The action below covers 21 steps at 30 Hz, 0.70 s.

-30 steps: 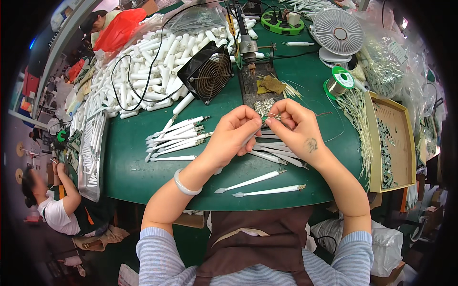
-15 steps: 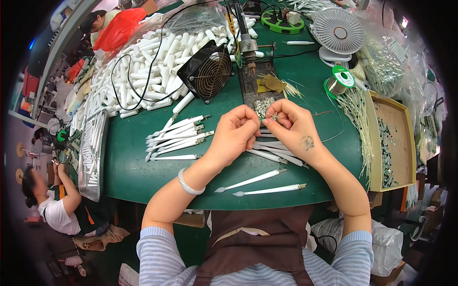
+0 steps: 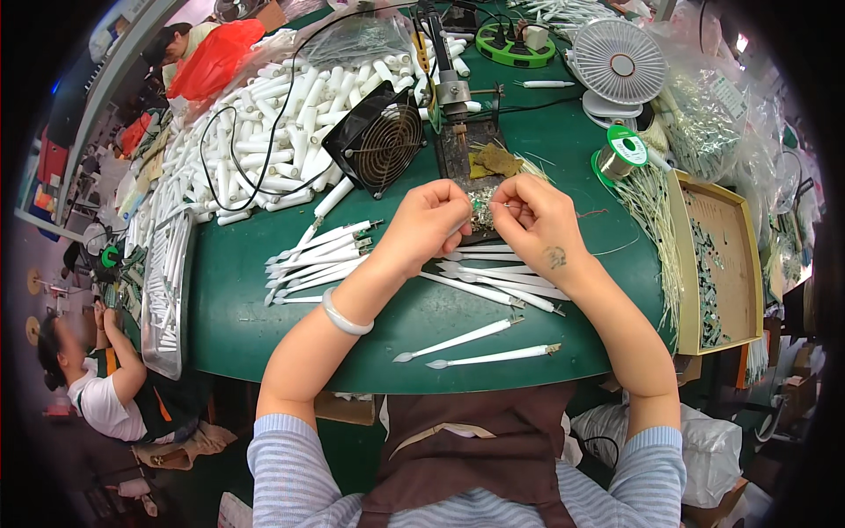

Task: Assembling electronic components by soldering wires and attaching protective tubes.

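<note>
My left hand [image 3: 429,225] is closed in a pinch, but its curled fingers hide whatever is in them. Close beside it, my right hand [image 3: 539,222] pinches what looks like a thin wire [image 3: 508,206]. Between and just beyond the fingertips lies a heap of small shiny metal pieces [image 3: 481,199], on the dark base of a soldering stand [image 3: 454,106]. Slender white sticks with flame-shaped tips [image 3: 506,280] lie under and in front of my hands. More such sticks [image 3: 321,251] are grouped at the left, and two [image 3: 493,355] lie near the table's front edge.
A black fan [image 3: 377,141] stands before a large pile of white tubes [image 3: 273,132]. To the right are a solder spool [image 3: 623,151], a white fan [image 3: 619,63], a bundle of thin wires [image 3: 653,233] and a shallow box [image 3: 732,264]. A metal tray [image 3: 165,348] stands left; a co-worker [image 3: 101,378] sits beyond it.
My hands have drawn slightly apart; the left shifted a little up and left, uncovering more of the metal heap. The whole view shifted slightly.
</note>
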Tool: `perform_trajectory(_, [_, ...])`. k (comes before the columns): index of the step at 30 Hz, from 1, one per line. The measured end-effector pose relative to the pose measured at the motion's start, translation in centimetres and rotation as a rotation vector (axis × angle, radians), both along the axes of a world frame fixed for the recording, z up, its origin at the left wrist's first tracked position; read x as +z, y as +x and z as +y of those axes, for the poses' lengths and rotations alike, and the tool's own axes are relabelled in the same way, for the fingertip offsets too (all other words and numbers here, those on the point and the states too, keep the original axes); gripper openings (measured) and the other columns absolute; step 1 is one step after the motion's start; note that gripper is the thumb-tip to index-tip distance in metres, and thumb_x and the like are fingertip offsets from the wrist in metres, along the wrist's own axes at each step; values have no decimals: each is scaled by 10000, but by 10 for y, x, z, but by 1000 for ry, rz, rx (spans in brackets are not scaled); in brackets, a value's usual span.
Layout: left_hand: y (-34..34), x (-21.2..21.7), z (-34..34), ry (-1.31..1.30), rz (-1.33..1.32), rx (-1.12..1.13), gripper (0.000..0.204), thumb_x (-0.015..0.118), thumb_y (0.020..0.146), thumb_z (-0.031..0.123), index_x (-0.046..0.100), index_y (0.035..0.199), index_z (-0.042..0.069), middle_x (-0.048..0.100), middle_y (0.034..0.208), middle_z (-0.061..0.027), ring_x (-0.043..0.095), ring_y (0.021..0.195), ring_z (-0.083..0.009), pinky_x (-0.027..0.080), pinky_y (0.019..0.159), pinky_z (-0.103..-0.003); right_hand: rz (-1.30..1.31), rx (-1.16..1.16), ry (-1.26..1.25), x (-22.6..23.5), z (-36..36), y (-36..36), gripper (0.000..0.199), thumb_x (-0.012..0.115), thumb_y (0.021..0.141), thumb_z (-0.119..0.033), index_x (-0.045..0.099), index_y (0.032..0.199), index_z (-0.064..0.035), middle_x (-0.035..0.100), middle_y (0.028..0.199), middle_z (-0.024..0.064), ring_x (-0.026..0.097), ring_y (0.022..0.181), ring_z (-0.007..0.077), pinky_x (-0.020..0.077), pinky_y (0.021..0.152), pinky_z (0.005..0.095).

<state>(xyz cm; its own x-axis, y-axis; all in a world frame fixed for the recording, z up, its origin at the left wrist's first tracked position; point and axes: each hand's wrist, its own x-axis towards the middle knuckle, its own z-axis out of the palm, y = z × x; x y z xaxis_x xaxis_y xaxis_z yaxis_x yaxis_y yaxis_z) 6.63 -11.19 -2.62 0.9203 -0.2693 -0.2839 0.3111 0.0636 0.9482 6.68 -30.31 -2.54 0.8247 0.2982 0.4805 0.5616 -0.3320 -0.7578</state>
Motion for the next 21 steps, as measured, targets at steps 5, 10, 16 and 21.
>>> perform_trajectory(5, [12,-1,2,30,-29,-4,55,557,907,112,571,857,93,603,709,-10,474,484,-47,253,396,-199,-29,-6,8,-6,2,7,76,686,824,2,636,882,-1,543,744,1,421,581,45,349,516,198])
perform_trajectory(10, [17,-1,4,29,-38,20,55,562,905,113,581,857,93,606,706,-12,478,485,-47,249,393,-198,-19,-33,12,-10,5,11,79,699,845,-19,648,901,4,572,761,7,455,599,41,373,524,201])
perform_trajectory(16, [18,1,5,33,-71,29,59,561,902,106,582,850,89,605,704,-15,480,485,-48,251,393,-197,-13,-44,44,-13,9,12,72,695,861,-21,649,909,8,585,774,6,472,617,40,387,536,201])
perform_trajectory(21, [19,1,4,26,-97,21,53,563,897,88,578,847,82,605,702,-16,477,481,-49,259,395,-201,-16,-54,38,-12,9,12,68,691,865,-19,649,911,8,583,774,6,477,620,41,391,542,199])
